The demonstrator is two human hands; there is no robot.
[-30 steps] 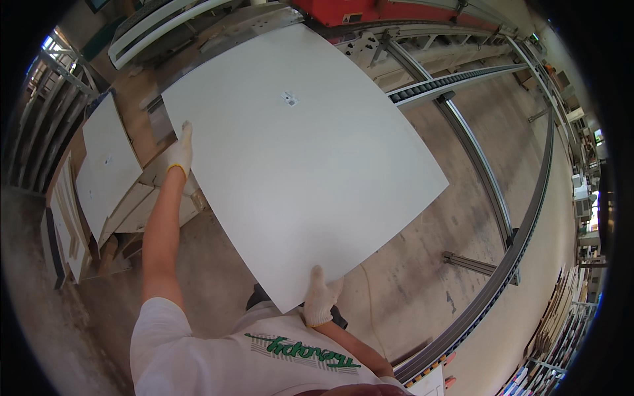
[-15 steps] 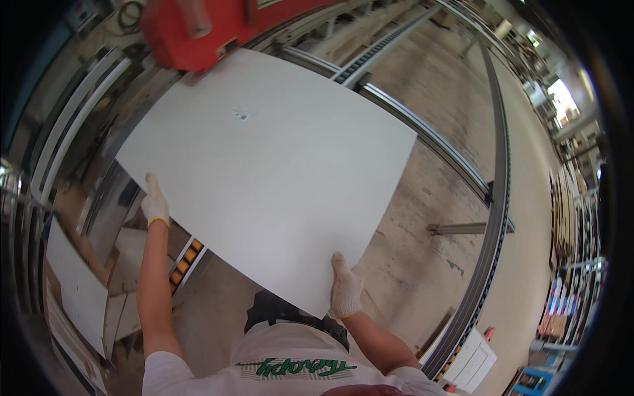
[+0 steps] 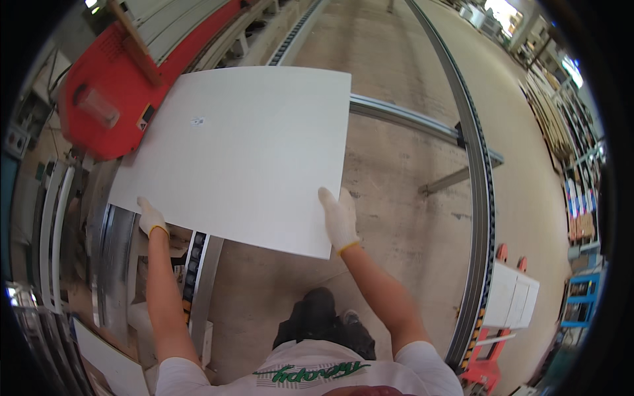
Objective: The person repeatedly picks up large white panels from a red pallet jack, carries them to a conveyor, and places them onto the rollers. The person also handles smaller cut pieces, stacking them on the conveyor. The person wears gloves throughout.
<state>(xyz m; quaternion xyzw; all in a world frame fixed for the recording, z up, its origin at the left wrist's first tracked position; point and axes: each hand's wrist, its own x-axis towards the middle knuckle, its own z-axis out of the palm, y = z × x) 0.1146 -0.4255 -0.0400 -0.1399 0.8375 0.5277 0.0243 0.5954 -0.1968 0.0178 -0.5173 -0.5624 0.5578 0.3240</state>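
A large flat white panel (image 3: 257, 158) with a small printed label (image 3: 197, 121) near its far left part stretches out in front of me. My left hand (image 3: 152, 216), in a pale work glove with a yellow cuff, grips its near edge close to the left corner, thumb on top and fingers underneath. On the right side edge, above the near right corner, my gloved right hand (image 3: 339, 218) is closed round the panel with its thumb on top. The panel's far left part lies against or under the red machine housing (image 3: 105, 99); the exact contact is hidden.
Black rollers in a metal rail (image 3: 195, 261) run below the panel's near left edge. A long roller conveyor rail (image 3: 477, 198) curves down the right side, joined by a crossbar (image 3: 409, 117). Beyond it stand white panels (image 3: 512, 297) on a red cart (image 3: 485, 369).
The panel has turned anticlockwise in view and shifted left and away, its near edge now closer to level. Both hands have kept hold of it, the right one moving farther forward.
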